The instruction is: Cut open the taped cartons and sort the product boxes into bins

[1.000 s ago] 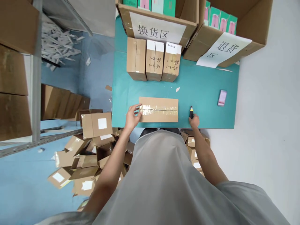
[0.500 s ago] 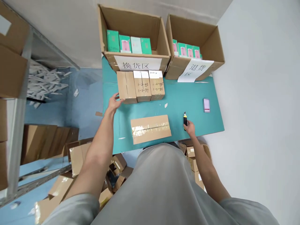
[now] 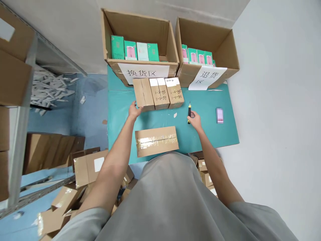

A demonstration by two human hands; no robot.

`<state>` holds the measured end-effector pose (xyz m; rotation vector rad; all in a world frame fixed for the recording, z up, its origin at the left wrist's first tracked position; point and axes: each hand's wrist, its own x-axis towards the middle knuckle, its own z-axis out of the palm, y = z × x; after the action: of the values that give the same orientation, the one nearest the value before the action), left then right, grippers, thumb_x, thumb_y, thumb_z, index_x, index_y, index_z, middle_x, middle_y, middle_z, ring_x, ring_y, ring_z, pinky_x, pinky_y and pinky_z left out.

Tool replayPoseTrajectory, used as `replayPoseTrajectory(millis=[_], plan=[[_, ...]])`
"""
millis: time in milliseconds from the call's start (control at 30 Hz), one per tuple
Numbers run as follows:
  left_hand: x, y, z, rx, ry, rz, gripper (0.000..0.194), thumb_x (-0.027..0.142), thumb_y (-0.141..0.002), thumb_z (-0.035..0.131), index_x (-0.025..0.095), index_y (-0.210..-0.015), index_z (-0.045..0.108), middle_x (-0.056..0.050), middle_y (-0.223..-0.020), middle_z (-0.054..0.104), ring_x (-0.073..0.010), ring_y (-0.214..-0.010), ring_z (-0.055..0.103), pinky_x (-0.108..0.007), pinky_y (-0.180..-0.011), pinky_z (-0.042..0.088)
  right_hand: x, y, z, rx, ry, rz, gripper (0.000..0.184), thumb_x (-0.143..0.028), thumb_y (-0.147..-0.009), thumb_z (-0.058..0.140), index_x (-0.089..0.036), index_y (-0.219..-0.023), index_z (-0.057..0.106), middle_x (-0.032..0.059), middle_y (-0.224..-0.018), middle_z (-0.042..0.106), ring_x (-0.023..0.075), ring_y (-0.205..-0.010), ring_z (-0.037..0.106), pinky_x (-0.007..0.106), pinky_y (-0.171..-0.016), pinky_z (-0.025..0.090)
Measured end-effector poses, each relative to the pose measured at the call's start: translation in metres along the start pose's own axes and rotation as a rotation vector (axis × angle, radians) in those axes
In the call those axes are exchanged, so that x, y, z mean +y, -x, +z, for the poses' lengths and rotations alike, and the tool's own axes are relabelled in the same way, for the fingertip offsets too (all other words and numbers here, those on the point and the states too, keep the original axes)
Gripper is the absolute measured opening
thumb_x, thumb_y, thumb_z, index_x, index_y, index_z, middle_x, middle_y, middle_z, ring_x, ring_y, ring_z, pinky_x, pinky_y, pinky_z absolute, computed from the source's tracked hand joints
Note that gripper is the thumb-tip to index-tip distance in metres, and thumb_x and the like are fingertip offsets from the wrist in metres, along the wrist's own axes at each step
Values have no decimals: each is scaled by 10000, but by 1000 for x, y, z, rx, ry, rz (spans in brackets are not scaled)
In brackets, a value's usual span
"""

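Note:
My left hand [image 3: 135,111] rests with its fingers apart against the left front corner of a plain cardboard box [image 3: 143,94]. Beside that box, two more cardboard boxes [image 3: 160,97] [image 3: 175,95] stand in a tight row, marked with handwritten numbers and white labels. My right hand [image 3: 195,120] is closed around a black and yellow utility knife [image 3: 189,113], whose tip points away from me, over the table right of the row. A taped, flat-lying cardboard box [image 3: 157,141] is near the front edge, between my arms.
Two large open cartons [image 3: 173,67] [image 3: 185,72] with handwritten signs hold green and pink boxes at the back of the green table [image 3: 210,134]. A blurred phone-like object [image 3: 219,115] lies at right. Cartons [image 3: 87,167] crowd the floor, beside a shelf rack [image 3: 22,134] at left.
The row of three boxes has slid right along the table, with my left hand moving against it. My right hand has carried the knife left and farther from me.

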<state>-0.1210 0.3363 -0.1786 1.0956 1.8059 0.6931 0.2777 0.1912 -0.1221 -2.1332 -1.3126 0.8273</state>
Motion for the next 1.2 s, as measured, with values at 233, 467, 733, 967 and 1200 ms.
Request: replayPoseTrajectory(millis=[233, 467, 733, 967, 1200], plan=[[-43, 105, -53, -83, 29, 331, 912, 774, -935, 802, 285, -1675, 592, -163, -1809, 492, -402, -1739, 370, -635, -1441, 244, -78, 37, -3, -341, 136, -323, 460, -460, -1140, 435, -189, -1424, 676, 84, -1072, 817, 270, -962, 781, 368, -927, 607], [-102, 245, -104, -308, -113, 269, 952, 906, -848, 794, 308, -1582, 697, -147, -1944, 156, -464, -1805, -36, -741, -1420, 89, -137, 143, 5, -771, 643, -660, 557, -432, -1239, 340, -246, -1727, 532, 145, -1540, 750, 301, -1299, 754, 331, -982, 562], [-138, 248, -90, -302, -67, 308, 735, 821, -987, 674, 291, -1494, 718, -146, -1913, 279, -396, -1821, 44, -718, -1434, 79, -178, 178, 56, -845, 1123, -816, 620, -496, -1252, 150, -305, -1798, 373, 199, -1460, 740, 303, -1144, 793, 331, -836, 493], [-145, 246, -87, -346, -47, 353, 638, 670, -992, 733, 315, -1521, 687, -118, -1864, 399, -363, -1821, 93, -686, -1449, 79, -196, 182, 70, -850, 1212, -798, 590, -444, -1251, 162, -273, -1775, 373, 222, -1436, 723, 310, -1092, 791, 343, -826, 472], [-149, 241, -82, -351, -3, 340, 696, 702, -952, 774, 281, -1501, 702, -143, -1887, 344, -402, -1818, 80, -690, -1446, 75, -203, 184, 75, -866, 1230, -819, 551, -328, -1243, 238, -229, -1770, 364, 246, -1433, 714, 299, -1059, 797, 357, -863, 497]])
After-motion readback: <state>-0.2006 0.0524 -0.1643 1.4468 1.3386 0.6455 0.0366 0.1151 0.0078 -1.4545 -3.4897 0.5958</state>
